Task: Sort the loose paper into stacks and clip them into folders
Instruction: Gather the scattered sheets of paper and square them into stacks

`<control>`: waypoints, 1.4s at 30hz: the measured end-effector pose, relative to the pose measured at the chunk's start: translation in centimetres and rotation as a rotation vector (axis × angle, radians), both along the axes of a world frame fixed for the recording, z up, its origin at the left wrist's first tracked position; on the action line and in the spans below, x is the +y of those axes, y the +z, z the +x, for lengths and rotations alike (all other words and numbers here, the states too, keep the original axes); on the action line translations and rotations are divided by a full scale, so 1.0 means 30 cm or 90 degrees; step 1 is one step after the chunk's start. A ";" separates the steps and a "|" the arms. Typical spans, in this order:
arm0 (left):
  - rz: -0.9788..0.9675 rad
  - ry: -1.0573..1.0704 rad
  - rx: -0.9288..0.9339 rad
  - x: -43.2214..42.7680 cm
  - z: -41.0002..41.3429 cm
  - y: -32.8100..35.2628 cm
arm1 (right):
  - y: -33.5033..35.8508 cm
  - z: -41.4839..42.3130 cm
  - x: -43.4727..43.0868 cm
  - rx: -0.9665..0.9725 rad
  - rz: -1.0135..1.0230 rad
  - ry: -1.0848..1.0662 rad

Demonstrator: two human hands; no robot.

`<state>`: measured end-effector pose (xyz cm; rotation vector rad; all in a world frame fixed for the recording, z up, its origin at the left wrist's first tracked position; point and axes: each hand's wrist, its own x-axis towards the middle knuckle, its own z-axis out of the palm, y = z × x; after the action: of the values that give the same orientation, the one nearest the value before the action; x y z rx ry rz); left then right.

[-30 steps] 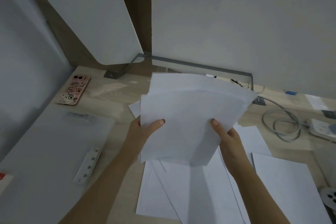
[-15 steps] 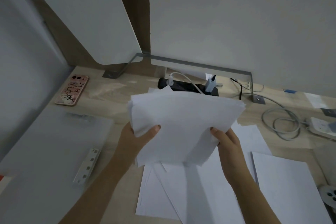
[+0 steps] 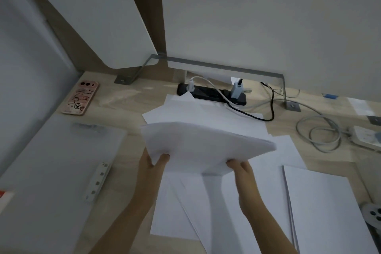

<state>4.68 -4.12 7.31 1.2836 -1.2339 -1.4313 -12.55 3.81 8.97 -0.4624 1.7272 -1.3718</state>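
The left hand and the right hand each clamp the near edge of a sheaf of white paper, thumbs on top; the other fingers are hidden beneath it. The sheaf is held clear above the desk at the centre of view, and its far edge is blurred. Loose sheets lie fanned on the desk below the sheaf, reaching from 12 o'clock to 6 o'clock. A squared stack lies flat at 4 o'clock, apart from the sheaf. A grey folder lies flat at 8 o'clock, with a white perforated strip at its right edge. A phone lies face down at 10 o'clock. A black power strip sits at 12 o'clock. A coiled cable lies at 3 o'clock.
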 end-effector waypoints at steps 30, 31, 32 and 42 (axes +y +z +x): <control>0.225 -0.461 -0.254 0.543 -0.908 -0.232 | -0.214 -0.876 0.787 0.236 0.407 -0.239; 0.208 -0.462 -0.279 0.549 -0.920 -0.245 | -0.221 -0.886 0.788 0.233 0.417 -0.236; 0.187 -0.469 -0.312 0.552 -0.927 -0.254 | -0.230 -0.893 0.789 0.228 0.422 -0.228; 0.086 -0.435 -0.470 0.573 -0.931 -0.325 | -0.291 -0.887 0.800 0.271 0.458 -0.203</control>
<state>-23.26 13.07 -2.43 1.6471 -2.2633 -1.5527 -39.16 27.81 0.23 -0.0669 2.5723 -0.7792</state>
